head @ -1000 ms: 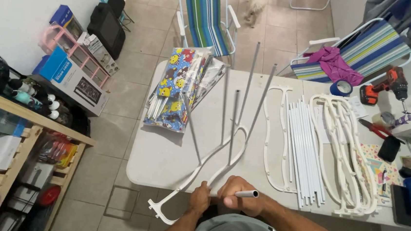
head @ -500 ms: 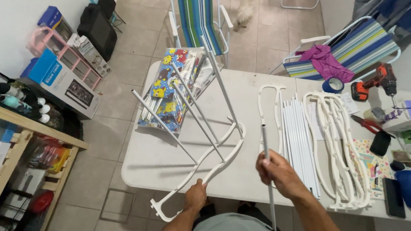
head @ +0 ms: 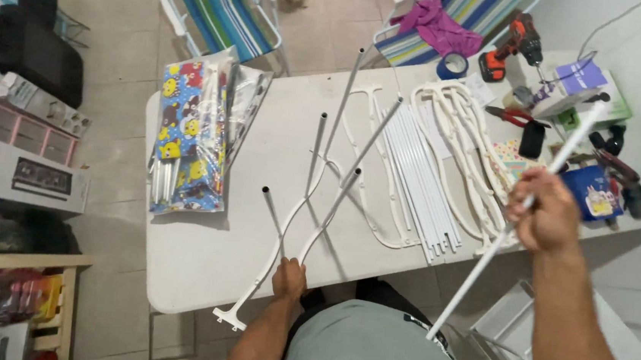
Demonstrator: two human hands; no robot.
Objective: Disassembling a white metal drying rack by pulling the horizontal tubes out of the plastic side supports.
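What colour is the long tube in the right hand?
White. The head view shows the tube held slanted in the right hand, beside the table.

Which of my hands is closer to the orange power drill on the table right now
Right. The right hand, gripping a white tube, is below the orange drill, at the table's right edge. The left hand holds the white frame at the near edge, farther off.

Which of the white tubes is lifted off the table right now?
The single long white tube gripped in the right hand, slanting past the table edge; the other loose tubes lie flat in a bundle on the table.
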